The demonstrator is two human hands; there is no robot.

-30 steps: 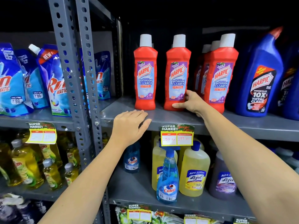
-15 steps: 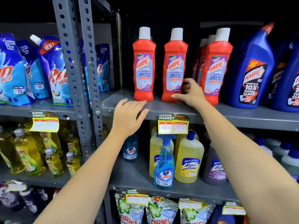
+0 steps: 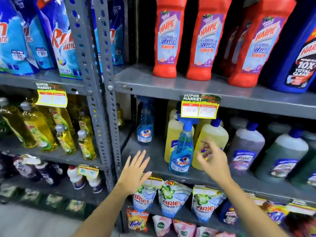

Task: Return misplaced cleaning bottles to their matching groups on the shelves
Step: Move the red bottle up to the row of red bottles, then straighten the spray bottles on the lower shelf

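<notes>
A blue Colin spray bottle (image 3: 181, 151) stands at the front of the middle shelf (image 3: 153, 161), in front of yellow Lizol bottles (image 3: 211, 141). A second Colin spray bottle (image 3: 145, 127) stands farther back to the left. My right hand (image 3: 213, 161) hovers open just right of the front spray bottle, fingers spread, holding nothing. My left hand (image 3: 135, 171) is open with fingers apart, at the shelf's front edge to the left of that bottle. Red Harpic bathroom cleaner bottles (image 3: 166, 38) line the upper shelf.
A blue Harpic bottle (image 3: 301, 53) stands right of the red ones. Grey and green Lizol bottles (image 3: 246, 147) fill the middle shelf's right. A perforated grey upright (image 3: 102, 100) divides the bays; yellow dish-liquid bottles (image 3: 39, 127) and Rin pouches (image 3: 63, 41) are left. Ariel pouches (image 3: 172, 199) hang below.
Both hands have dropped from the upper Harpic shelf to the middle shelf. The right hand let go of the red bottle's base. The view has moved closer and lower.
</notes>
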